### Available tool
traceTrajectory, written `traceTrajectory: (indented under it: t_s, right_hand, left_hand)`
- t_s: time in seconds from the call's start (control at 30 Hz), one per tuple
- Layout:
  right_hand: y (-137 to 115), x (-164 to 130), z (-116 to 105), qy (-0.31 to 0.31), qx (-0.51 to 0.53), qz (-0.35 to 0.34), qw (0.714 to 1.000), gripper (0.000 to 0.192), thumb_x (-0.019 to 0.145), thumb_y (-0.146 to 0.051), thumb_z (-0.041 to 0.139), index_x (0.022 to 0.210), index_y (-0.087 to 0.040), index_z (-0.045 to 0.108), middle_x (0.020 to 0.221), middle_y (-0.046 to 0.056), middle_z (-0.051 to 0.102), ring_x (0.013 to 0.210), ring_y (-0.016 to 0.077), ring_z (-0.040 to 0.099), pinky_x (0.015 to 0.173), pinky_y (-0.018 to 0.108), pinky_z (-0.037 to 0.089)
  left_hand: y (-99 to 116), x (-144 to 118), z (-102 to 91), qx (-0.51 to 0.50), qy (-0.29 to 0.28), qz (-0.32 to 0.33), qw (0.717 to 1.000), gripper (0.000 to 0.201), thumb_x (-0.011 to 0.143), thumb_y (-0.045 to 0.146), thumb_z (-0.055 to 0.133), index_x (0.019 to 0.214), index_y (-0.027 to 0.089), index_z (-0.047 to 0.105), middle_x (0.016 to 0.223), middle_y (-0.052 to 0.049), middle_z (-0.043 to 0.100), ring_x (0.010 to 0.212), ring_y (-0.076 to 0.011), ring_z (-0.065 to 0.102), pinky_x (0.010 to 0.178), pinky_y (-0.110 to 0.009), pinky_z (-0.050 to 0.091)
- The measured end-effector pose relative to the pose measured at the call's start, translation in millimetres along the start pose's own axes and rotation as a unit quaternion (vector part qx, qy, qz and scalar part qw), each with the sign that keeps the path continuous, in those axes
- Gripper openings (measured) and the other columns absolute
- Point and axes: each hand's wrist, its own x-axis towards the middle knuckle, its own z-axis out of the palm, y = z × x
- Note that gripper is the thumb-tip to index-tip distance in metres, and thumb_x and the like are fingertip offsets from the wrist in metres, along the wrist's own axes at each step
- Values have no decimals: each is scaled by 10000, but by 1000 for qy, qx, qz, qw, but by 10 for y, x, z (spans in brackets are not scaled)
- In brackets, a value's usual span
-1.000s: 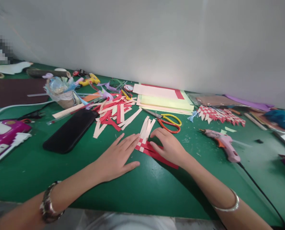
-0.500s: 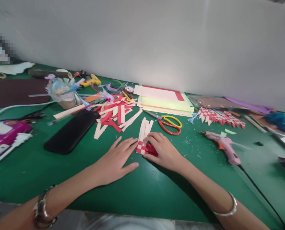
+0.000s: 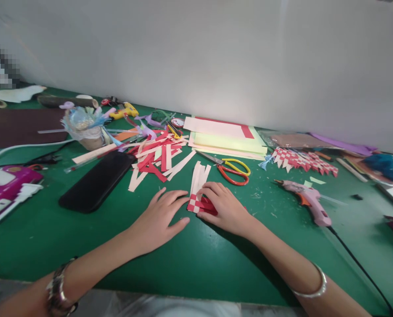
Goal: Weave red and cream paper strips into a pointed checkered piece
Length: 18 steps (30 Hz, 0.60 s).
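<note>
A small checkered weave of red and pale pink paper strips [image 3: 193,203] lies on the green table in front of me. Its pale strips fan out toward the back, while red ones run right beneath my right hand [image 3: 227,207]. That hand's fingers and thumb are bent around the red strips, hiding part of them. Just left of the weave is my left hand [image 3: 165,218], fingers spread, holding nothing; its fingertips come close to the weave's left edge. Behind lie scissors [image 3: 229,170] with yellow and orange handles.
Loose red and pink paper strips [image 3: 156,154] are heaped at centre left, near a black case [image 3: 99,181]. Paper sheets [image 3: 227,138] are stacked by the wall. To the right are a finished-looking checkered zigzag band [image 3: 302,162] and a pink glue gun [image 3: 306,198] with its cord.
My left hand has drawn slightly away from the weave, its thumb a little higher. My right hand stays in nearly the same place on the strips.
</note>
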Motion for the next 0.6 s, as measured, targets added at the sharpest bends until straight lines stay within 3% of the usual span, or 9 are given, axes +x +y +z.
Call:
traceTrajectory:
  t_s: [0.2,0.6]
  right_hand:
    - [-2,-12,-11,-3,14,5,1000,345,791,-391,556,1080,-209,512,1166,99,494,1071,236,462,882,405,412]
    - [0,-14,3,-10,-5,-1,1000,364,809,-398,527,1129,-225,519,1178,103,476,1059,243,452,876,417,403]
  left_hand:
    - [-58,41,8,43,-14,-3,999,487,889,419,400,1303,164,414,1372,-103,399,1263,-255,341,1072,-503,199]
    - [-95,78,11,40,-13,24,999,482,893,454,387,1317,225,407,1381,-78,394,1256,-253,345,1055,-483,229]
